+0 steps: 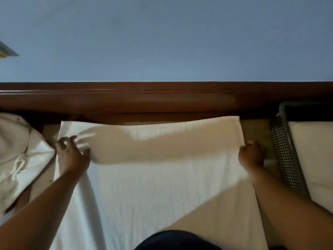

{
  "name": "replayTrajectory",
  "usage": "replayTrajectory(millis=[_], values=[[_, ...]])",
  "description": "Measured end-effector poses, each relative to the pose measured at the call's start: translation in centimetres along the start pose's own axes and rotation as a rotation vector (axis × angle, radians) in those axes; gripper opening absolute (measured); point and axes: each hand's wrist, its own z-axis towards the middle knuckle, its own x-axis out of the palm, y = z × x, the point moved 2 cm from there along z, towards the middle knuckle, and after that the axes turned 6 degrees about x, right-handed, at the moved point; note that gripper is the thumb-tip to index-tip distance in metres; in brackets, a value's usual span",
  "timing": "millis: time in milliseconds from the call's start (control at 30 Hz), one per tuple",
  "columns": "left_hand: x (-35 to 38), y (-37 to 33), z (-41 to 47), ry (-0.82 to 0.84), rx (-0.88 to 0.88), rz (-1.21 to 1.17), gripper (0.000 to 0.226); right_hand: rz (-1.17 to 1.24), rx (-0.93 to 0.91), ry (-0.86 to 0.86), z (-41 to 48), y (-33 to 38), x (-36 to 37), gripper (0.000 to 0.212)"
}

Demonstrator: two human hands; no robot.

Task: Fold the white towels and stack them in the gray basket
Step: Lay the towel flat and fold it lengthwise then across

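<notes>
A white towel (162,174) lies spread on the bed in front of me, its far part folded over into a band near the wooden rail. My left hand (71,156) rests on the towel's left edge with fingers spread and the thumb on the cloth. My right hand (252,155) grips the towel's right edge with curled fingers. The gray basket (285,159), with perforated walls, stands at the right, just beyond my right hand. A folded white towel (311,159) lies inside it.
A crumpled heap of white towels (19,152) sits at the left, touching my left hand's side. A dark wooden rail (162,101) runs across behind the towel, with a blue wall (162,42) above it. Dark clothing (176,240) shows at the bottom edge.
</notes>
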Motion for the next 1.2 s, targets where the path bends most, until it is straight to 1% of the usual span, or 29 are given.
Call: replayTrajectory(millis=[67,133,167,300,333,400,433,467,533,600,733,800,867,1000,1067,1167,1200], values=[[1.1,2.3,-6.3,0.149,0.114,0.149,0.05,0.023,0.004,0.018,-4.1,-4.4,-0.2,0.037],[1.9,5.7,-12.9,0.195,0.137,0.26,0.054,0.021,0.0,0.023,-8.3,-9.4,-0.3,0.039],[1.9,7.3,-16.2,0.197,0.117,0.27,0.056,0.013,0.028,0.031,-10.1,-12.0,-0.4,0.04],[0.7,13.4,-26.0,0.219,-0.1,0.242,0.06,-0.072,0.072,0.109,-15.0,-18.9,0.0,0.055],[-0.2,14.6,-28.3,0.185,-0.14,0.229,0.058,-0.098,0.073,0.122,-16.7,-19.3,0.0,0.06],[-1.4,16.5,-31.0,0.114,-0.27,0.215,0.055,-0.12,0.053,0.087,-19.4,-19.3,-0.1,0.073],[-2.0,16.8,-31.8,0.108,-0.348,0.187,0.057,-0.129,0.009,0.065,-20.9,-18.8,0.0,0.077],[-2.6,17.0,-32.4,0.109,-0.414,0.15,0.062,-0.161,-0.074,0.062,-22.6,-18.2,0.3,0.077],[-3.9,17.1,-32.5,0.098,-0.453,0.094,0.067,-0.265,-0.325,0.102,-26.3,-16.7,1.7,0.071],[-4.7,17.3,-31.8,0.114,-0.444,0.088,0.064,-0.35,-0.517,0.191,-29.8,-15.0,3.6,0.067],[-6.1,17.6,-29.5,0.181,-0.486,0.038,0.052,-0.466,-0.794,0.428,-36.9,-11.5,6.9,0.071],[-6.8,18.1,-28.3,0.221,-0.504,0.016,0.045,-0.509,-0.888,0.52,-39.9,-10.2,8.2,0.07],[-7.4,19.3,-27.8,0.248,-0.507,0.025,0.04,-0.532,-0.865,0.566,-41.9,-9.4,9.0,0.069],[-8.0,21.2,-28.5,0.207,-0.549,0.014,0.034,-0.52,-0.79,0.584,-43.0,-9.6,9.3,0.073],[-7.7,21.5,-28.7,0.21,-0.541,0.015,0.035,-0.5,-0.74,0.581,-42.7,-10.2,9.0,0.072],[-7.7,20.9,-27.9,0.225,-0.52,0.049,0.04,-0.48,-0.612,0.541,-42.1,-11.9,8.3,0.072],[-7.8,20.6,-27.6,0.206,-0.499,0.082,0.043,-0.467,-0.569,0.525,-41.8,-12.5,8.0,0.072]])
